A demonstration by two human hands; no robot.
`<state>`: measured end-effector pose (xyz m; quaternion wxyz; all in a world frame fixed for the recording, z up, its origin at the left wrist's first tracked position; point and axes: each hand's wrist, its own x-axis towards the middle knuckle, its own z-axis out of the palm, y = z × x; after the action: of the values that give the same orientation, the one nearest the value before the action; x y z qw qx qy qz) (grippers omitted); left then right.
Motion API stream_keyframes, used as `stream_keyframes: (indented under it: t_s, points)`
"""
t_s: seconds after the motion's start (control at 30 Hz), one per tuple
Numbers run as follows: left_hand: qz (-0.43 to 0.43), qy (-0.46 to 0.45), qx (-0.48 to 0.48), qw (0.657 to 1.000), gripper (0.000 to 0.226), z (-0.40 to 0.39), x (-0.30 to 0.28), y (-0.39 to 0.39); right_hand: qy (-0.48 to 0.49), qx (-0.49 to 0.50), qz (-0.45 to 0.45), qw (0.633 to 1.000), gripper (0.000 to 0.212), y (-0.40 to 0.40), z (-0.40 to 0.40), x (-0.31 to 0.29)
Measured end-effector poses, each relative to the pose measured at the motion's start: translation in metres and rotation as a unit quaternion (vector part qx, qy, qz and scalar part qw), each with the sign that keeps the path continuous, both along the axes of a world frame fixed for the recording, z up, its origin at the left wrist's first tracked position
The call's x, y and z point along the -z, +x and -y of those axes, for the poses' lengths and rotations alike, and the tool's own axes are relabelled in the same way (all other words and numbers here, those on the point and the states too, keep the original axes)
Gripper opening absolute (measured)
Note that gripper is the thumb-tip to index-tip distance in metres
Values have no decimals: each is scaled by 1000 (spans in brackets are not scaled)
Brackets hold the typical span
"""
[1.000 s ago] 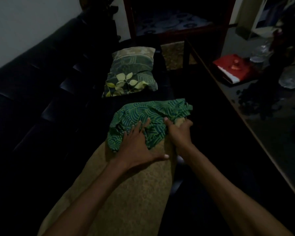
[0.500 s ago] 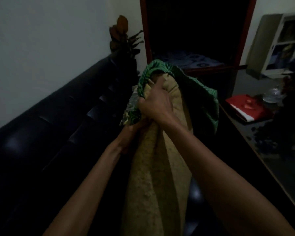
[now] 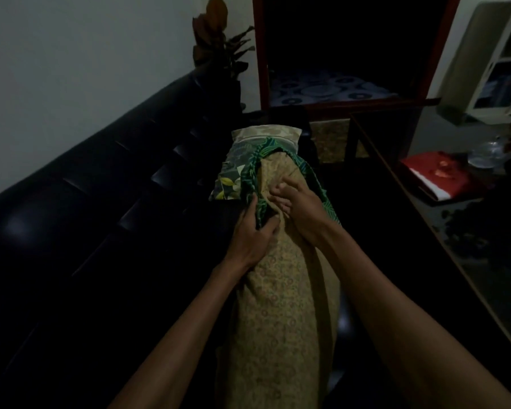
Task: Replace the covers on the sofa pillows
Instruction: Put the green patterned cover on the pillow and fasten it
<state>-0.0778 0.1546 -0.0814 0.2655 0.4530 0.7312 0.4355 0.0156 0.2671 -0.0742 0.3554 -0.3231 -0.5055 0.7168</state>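
Dim room, head view. Long tan pillow (image 3: 281, 305) stands on end between the two forearms, its far end tipped away from the camera over the black sofa (image 3: 106, 202). Green cover (image 3: 250, 175) sits bunched round the far end of the pillow only; most of the tan fabric below is bare. Left hand (image 3: 252, 231) grips the left edge of the cover, fingers curled over the green hem, thumb against the pillow. Right hand (image 3: 300, 205) lies on the pillow front just inside the cover opening, fingers spread and bent, pressing into the tan fabric; whether they pinch any cloth I cannot tell. The hands are close together, near touching, both at the cover's hem. Behind the pillow's far end a second pillow (image 3: 233, 169), leaf print, lies on the sofa seat, partly hidden. Plant (image 3: 219, 45) stands at the sofa's far end against the pale wall. Dark red-framed cabinet (image 3: 260, 54) is beyond, a patterned cloth inside it. To the right a dark table (image 3: 401, 202) runs along the sofa; a red item (image 3: 437, 175) lies on its far part, with clear glassware (image 3: 484, 157) just past it, detail too dim to read
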Motion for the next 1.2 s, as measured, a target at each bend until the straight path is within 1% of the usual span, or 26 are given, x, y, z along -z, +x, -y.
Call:
stream_keyframes:
  t_s: [0.07,0.1,0.13,0.17,0.23,0.27,0.3,0.33,0.37,0.4,0.43,0.47,0.5,0.53,0.57,0.6,0.63,0.7,0.73,0.8,0.87,0.93,1.03,1.1,1.13,1.2]
  points:
    - [-22,-30,20,999,106,1,0,3,-26,16,-34,999,47,-2,-4,3]
    - [-38,-45,27,998,111,2,0,6,-35,15,-47,998,47,-2,-4,3]
    - [-60,-62,30,996,111,1,1,9,-41,10,-57,998,48,-1,-4,1]
    - [-84,-81,31,993,105,0,3,10,-41,3,-60,997,48,1,-5,-1]
    - [-100,-104,27,989,87,-5,6,8,-24,9,-49,998,45,8,-4,-1]
    - [-108,-107,27,988,80,-7,8,4,4,36,-16,999,41,14,-2,1]
    - [-118,-109,29,987,75,-8,9,-1,48,86,46,994,37,21,0,8]
    - [-124,-109,31,986,70,-8,9,-7,97,139,125,978,36,28,3,17]
    - [-121,-108,32,986,67,-8,9,-12,125,185,207,952,40,36,5,30]
    - [-116,-104,32,987,63,-8,9,-16,123,208,272,932,51,45,7,48]
    - [-113,-101,27,988,61,-6,9,-19,87,198,317,923,68,55,10,66]
    - [-116,-96,23,988,58,-4,9,-20,31,168,334,927,88,63,15,83]
    - [-119,-92,21,988,56,-2,9,-21,-33,131,326,936,105,68,21,96]
    - [-119,-85,21,989,55,-1,9,-22,-86,101,302,944,113,70,27,105]
    - [-115,-78,19,990,54,0,8,-21,-115,94,284,947,112,70,35,106]
    - [-111,-66,15,992,53,-1,8,-21,-119,107,280,947,104,69,39,105]
    - [-107,-55,7,993,52,-1,5,-19,-103,127,288,943,93,67,40,104]
    - [-108,-30,-5,994,51,-3,-5,-15,-43,143,323,935,74,63,41,96]
    - [-114,-11,-9,993,50,-3,-12,-15,-13,145,345,927,68,61,40,91]
    - [-136,19,-18,990,49,-2,-26,-20,48,149,413,897,61,62,40,69]
    - [-142,42,-29,989,48,-5,-41,-34,122,147,452,871,55,68,36,34]
    - [-107,67,-33,991,46,-7,-58,-46,195,134,474,848,53,75,30,-11]
    - [-46,77,-48,995,43,1,-68,-43,289,87,548,780,53,86,20,-73]
    - [-12,69,-46,997,43,9,-51,-33,321,39,595,735,50,94,22,-95]
    - [19,58,-44,997,44,14,-34,-28,326,18,610,722,48,99,25,-97]
    - [91,15,-40,995,45,29,10,-9,319,-30,630,708,38,111,34,-84]
